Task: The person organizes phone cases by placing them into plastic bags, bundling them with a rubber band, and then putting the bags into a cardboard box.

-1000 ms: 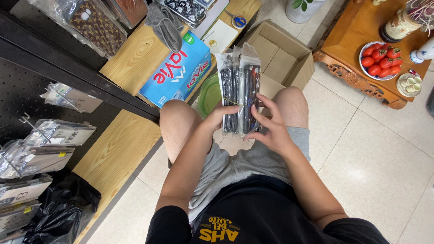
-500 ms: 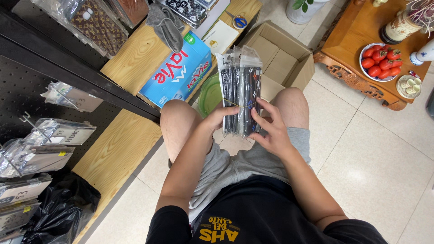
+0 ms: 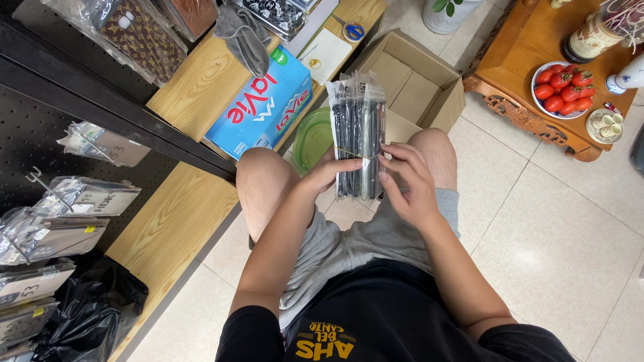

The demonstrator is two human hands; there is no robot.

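Observation:
A banded stack of clear plastic packets with dark phone cases inside (image 3: 359,131) stands upright above my knees. My left hand (image 3: 329,173) grips its lower left edge, thumb across the front. My right hand (image 3: 408,181) holds the lower right edge, fingertips touching the rubber band around the stack. I am seated, legs bare below grey shorts.
An open cardboard box (image 3: 419,80) lies on the tiled floor ahead, a green plastic bowl (image 3: 312,137) beside it. A blue carton (image 3: 265,104) and a grey cloth (image 3: 243,37) rest on the wooden shelf (image 3: 194,87). Packets hang on pegboard hooks (image 3: 60,214) at left. A carved wooden table (image 3: 537,67) holds a plate of red fruit (image 3: 563,87).
The stack stays upright in both hands. My right fingers have shifted slightly along the band on its right edge.

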